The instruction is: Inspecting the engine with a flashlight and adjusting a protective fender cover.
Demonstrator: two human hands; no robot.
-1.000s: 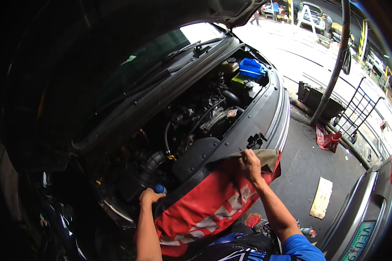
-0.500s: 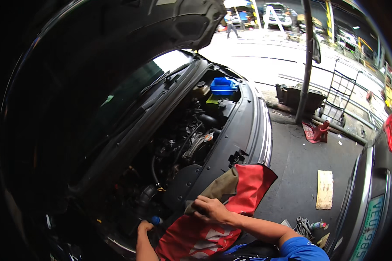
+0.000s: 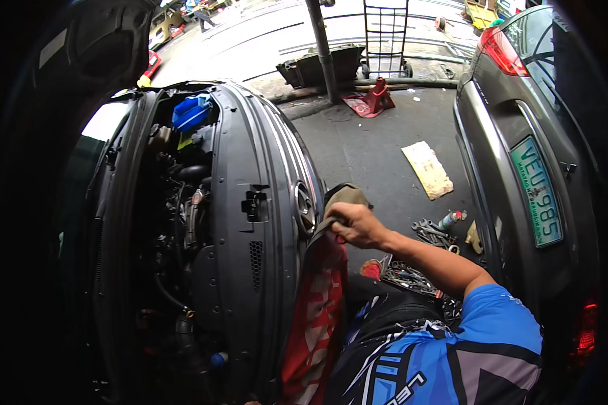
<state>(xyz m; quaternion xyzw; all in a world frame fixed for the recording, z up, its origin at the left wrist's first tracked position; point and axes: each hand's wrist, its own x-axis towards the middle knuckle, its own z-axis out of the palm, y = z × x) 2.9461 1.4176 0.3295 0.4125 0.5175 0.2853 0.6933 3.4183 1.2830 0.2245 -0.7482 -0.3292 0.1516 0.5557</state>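
Note:
My right hand [image 3: 355,223] is closed on the olive-lined edge of a red cover [image 3: 314,327], which hangs along the front edge of the open-hooded vehicle's engine bay [image 3: 246,223]. Only a sliver of my left hand [image 3: 252,402] shows at the bottom edge by the cover, too little to tell its grip. Inside the engine bay sit a blue plastic tray [image 3: 190,113], dark hoses and a blue cap [image 3: 218,359].
A grey car [image 3: 493,148] stands at the right. Wrenches [image 3: 429,233], a spray can, loose tools [image 3: 412,277] and cardboard [image 3: 425,169] lie on the floor. Farther off are a red jack stand [image 3: 375,101], a pole [image 3: 323,61], a hand truck [image 3: 385,34] and a walking person [image 3: 200,17].
The view has swung rightward. My right hand has pulled the red cover toward the vehicle's front edge, where it now hangs. My left hand has mostly left the view.

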